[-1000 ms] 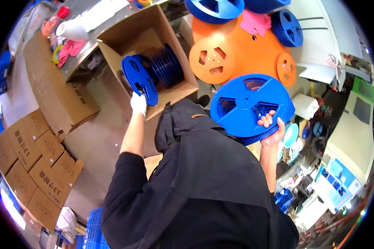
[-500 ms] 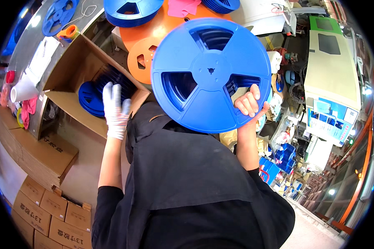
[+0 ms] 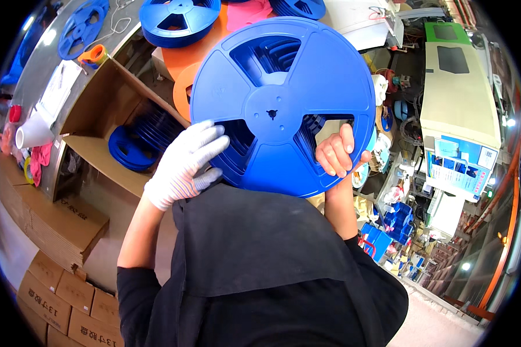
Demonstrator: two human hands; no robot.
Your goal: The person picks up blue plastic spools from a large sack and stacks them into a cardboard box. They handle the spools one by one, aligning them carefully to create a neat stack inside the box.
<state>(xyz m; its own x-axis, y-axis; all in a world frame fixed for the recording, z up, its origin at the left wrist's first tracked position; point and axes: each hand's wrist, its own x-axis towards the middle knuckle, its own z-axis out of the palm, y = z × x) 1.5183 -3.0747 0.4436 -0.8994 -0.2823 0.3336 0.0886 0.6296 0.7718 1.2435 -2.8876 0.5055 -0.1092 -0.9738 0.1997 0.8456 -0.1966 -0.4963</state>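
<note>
A large blue plastic reel (image 3: 272, 155) with three cutouts faces me in front of my chest. My bare right hand (image 3: 337, 153) grips its right side, fingers curled at a cutout and thumb by the outer rim. More blue discs show through the cutouts behind the front face. On the reel's left edge lies my left hand (image 3: 188, 159), in a white glove, its fingers stretched out and thumb apart; whether it presses on the reel I cannot tell. Left of it, an open cardboard box (image 3: 107, 159) holds several blue reels (image 3: 133, 147) standing in a row.
Blue reels (image 3: 179, 17) are stacked on an orange surface (image 3: 182, 58) beyond. A metal bench (image 3: 40, 63) at the left carries a white cup (image 3: 29, 137) and orange tape (image 3: 95, 55). Flattened cartons (image 3: 58, 217) and closed boxes (image 3: 78, 289) are piled lower left; a beige machine (image 3: 460, 98) stands right.
My left hand has come from the box to the reel's left edge. The reel has turned and shifted slightly left, with my right hand still on it.
</note>
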